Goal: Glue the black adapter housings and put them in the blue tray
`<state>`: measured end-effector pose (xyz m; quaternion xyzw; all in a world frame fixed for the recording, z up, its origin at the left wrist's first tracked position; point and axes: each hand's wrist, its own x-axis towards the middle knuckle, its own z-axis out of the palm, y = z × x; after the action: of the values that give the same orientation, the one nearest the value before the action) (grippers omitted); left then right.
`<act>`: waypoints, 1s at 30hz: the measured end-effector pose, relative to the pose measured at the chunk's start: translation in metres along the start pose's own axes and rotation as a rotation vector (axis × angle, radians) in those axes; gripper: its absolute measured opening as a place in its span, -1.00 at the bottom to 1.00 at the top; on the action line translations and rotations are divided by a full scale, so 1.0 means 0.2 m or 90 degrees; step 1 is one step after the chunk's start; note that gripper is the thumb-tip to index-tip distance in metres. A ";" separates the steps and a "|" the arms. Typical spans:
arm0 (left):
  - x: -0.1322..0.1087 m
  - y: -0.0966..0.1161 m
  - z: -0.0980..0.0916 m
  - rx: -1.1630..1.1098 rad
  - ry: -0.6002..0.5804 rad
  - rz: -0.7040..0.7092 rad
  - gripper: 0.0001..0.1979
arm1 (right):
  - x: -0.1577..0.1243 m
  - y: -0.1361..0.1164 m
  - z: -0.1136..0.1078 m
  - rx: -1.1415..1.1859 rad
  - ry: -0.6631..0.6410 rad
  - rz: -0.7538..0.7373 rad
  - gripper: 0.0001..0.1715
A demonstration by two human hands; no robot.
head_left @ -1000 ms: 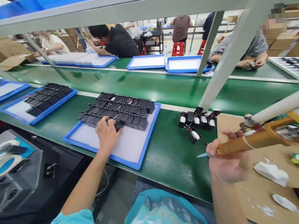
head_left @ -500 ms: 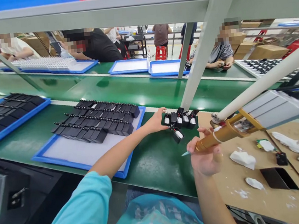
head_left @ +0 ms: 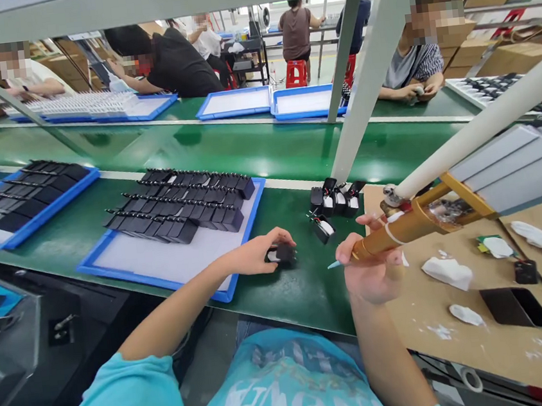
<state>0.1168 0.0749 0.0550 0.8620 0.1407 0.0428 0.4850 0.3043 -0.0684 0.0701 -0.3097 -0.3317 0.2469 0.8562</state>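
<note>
In the head view my left hand [head_left: 253, 254] grips a small black plastic case [head_left: 285, 254] just above the green bench, beside the tray's right edge. My right hand [head_left: 374, 277] is wrapped round a gold-coloured glue dispensing gun [head_left: 388, 236] hanging from a white pole. Its pale teal nozzle [head_left: 334, 265] points left toward the held case, apart from it. Beyond both hands stands a small group of black cases [head_left: 341, 201] with white parts and wires showing. Nearer lies one tilted case [head_left: 323, 228].
A blue-rimmed tray [head_left: 230, 290] on the left bears rows of black cases [head_left: 174, 206]. Brown cardboard [head_left: 423, 316] on the right carries crumpled white tissues [head_left: 447, 273] and an open black box [head_left: 517, 307]. A slanted metal post [head_left: 359, 77] rises ahead; co-workers sit across the bench.
My left hand has drawn back from the group toward me and left, now with one case in it. My right hand keeps the glue gun nearly in place. The view has tilted down slightly.
</note>
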 end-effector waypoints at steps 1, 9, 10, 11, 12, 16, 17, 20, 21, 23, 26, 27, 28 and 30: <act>-0.02 0.02 0.04 0.004 0.024 -0.006 -0.43 | 0.00 0.00 0.00 -0.001 -0.002 -0.001 -0.65; -0.10 0.01 0.25 0.002 0.399 -0.114 -0.57 | 0.02 0.01 0.00 0.012 -0.005 -0.013 -0.63; -0.11 0.00 0.27 0.018 0.447 -0.119 -0.63 | 0.02 0.01 0.00 0.012 -0.006 -0.014 -0.63; -0.12 -0.02 0.29 0.047 0.483 -0.119 -0.70 | 0.02 0.01 0.01 0.013 -0.008 -0.012 -0.64; -0.13 -0.03 0.30 0.083 0.508 -0.116 -0.75 | 0.01 0.01 0.02 0.013 -0.009 -0.010 -0.64; -0.17 -0.07 0.35 0.190 0.512 -0.137 -0.70 | 0.00 0.01 0.05 0.013 -0.018 -0.010 -0.64; -0.17 -0.07 0.36 0.200 0.485 -0.150 -0.65 | 0.00 0.01 0.06 0.015 -0.021 -0.009 -0.64; -0.18 -0.06 0.35 0.188 0.403 -0.209 -0.48 | 0.00 0.02 0.09 0.018 -0.023 0.004 -0.66; -0.18 -0.05 0.34 0.174 0.393 -0.232 -0.48 | 0.00 0.02 0.10 0.016 -0.020 0.009 -0.65; -0.18 -0.04 0.31 0.098 0.401 -0.260 -0.53 | -0.01 0.02 0.11 0.007 -0.009 0.019 -0.64; -0.18 -0.02 0.30 -0.234 0.423 -0.239 -0.50 | -0.01 0.02 0.12 -0.001 0.000 0.025 -0.63; -0.18 -0.01 0.29 -0.377 0.423 -0.225 -0.49 | -0.01 0.02 0.12 -0.001 -0.001 0.025 -0.63; -0.18 0.00 0.29 -0.512 0.421 -0.214 -0.48 | -0.01 0.02 0.12 0.000 -0.001 0.024 -0.63; -0.19 0.02 0.30 -0.720 0.410 -0.205 -0.48 | -0.02 0.01 0.12 0.003 -0.002 0.021 -0.64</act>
<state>0.0943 0.0135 0.0287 0.3874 0.3611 0.2925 0.7962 0.2839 -0.0601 0.0812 -0.3126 -0.3272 0.2620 0.8524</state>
